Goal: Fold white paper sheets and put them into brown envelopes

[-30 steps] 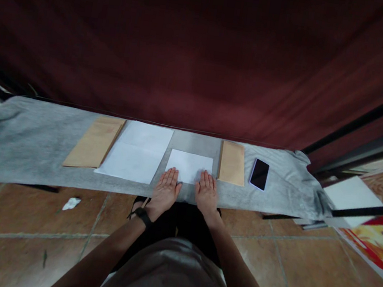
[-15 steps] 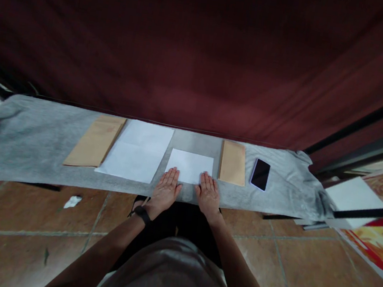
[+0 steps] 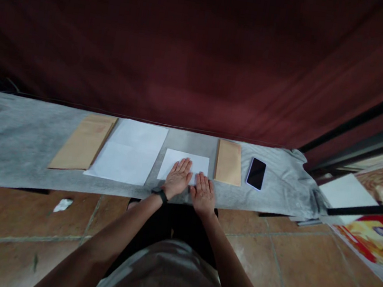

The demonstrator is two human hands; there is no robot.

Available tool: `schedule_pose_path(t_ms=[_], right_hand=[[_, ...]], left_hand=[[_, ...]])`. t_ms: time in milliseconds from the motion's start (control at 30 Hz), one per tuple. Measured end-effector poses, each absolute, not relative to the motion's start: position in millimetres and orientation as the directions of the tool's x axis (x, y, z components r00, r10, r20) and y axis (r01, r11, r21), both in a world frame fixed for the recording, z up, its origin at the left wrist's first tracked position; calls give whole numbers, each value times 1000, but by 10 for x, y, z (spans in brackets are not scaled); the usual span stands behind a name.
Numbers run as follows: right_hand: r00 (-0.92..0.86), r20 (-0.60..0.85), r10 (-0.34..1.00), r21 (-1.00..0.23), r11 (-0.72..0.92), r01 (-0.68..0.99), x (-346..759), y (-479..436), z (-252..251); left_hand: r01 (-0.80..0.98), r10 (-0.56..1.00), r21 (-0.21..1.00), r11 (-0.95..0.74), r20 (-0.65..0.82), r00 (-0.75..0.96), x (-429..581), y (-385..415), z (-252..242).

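A small white sheet of paper (image 3: 170, 161), wider than it is deep, lies in front of me on the grey cloth (image 3: 191, 142). My left hand (image 3: 178, 178) rests flat on its middle, fingers stretched forward, covering part of it. Over the sheet's near right corner lies my right hand (image 3: 203, 194), also flat with the fingers out. To the left is a larger white stack of paper (image 3: 127, 151), partly beside a brown envelope stack (image 3: 84, 143). A smaller stack of brown envelopes (image 3: 229, 162) sits just right of my hands.
A phone (image 3: 256, 174) with a dark screen lies right of the small envelopes. Behind the narrow cloth-covered table hangs a dark red curtain (image 3: 201, 78). Black metal bars (image 3: 369, 208) and a red and yellow box (image 3: 374, 240) are at the right. Crumpled white paper (image 3: 63, 205) lies on the tiled floor.
My left hand has moved inward and forward from the sheet's left corner onto its middle. The right hand stays near the right corner. The whole view has shifted slightly.
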State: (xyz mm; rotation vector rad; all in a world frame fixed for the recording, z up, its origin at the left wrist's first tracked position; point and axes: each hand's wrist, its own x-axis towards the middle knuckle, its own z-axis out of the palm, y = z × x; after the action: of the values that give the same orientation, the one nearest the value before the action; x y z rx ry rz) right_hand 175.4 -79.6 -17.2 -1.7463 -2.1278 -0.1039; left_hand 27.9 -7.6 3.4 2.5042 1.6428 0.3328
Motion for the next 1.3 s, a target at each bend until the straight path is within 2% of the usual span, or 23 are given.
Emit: schedule_pose_path(t_ms=[500,767,933,1067,1300], right_hand=[[-131,280,951,-227,198,953,1756,-793,-154],[-20,229,973,-313,93,945,1562,-579,9],[-125,163,979,-363,177,915,1356,-171,88],[-130,142,981,-341,172,924,1291,32,33],[-20,211,977,-284,81,955,1372,112,-105]], left_hand=[[956,967,185,-230,150,204,-72,185,-79],[962,969,177,-207,170,178,-118,115,-82],[960,975,194,-202,135,178,-113,113,-42],[955,976,216,-202,125,178,-120,106,-34],[944,979,269,-193,124,165,-119,105,-39]])
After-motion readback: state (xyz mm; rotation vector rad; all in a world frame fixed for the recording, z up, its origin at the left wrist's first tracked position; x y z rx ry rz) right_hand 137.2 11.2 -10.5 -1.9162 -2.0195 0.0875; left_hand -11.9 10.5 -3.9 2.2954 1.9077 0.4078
